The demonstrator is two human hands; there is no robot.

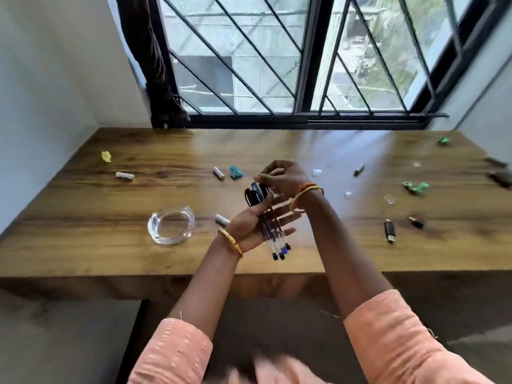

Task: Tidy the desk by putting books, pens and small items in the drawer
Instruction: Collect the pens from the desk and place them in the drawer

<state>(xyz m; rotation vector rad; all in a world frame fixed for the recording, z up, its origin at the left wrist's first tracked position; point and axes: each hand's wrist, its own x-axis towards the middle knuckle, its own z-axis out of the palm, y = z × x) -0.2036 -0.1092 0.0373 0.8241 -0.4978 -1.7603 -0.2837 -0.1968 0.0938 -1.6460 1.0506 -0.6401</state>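
Note:
Above the middle of the wooden desk point(110, 256) my left hand point(249, 228) lies palm up, thumb pressed over a bundle of several pens point(273, 236) whose ends point toward me. My right hand point(279, 177) reaches over from the right and pinches the dark caps at the far end of the same bundle. No drawer shows in this view.
A clear glass ashtray point(171, 225) sits left of my hands. White batteries point(124, 175) point(219, 173) point(222, 220), crumpled wrappers in yellow point(106, 156), teal point(236, 172) and green point(415, 187), a black USB stick point(389, 230) and small bits lie scattered. A barred window point(277, 65) is behind the desk.

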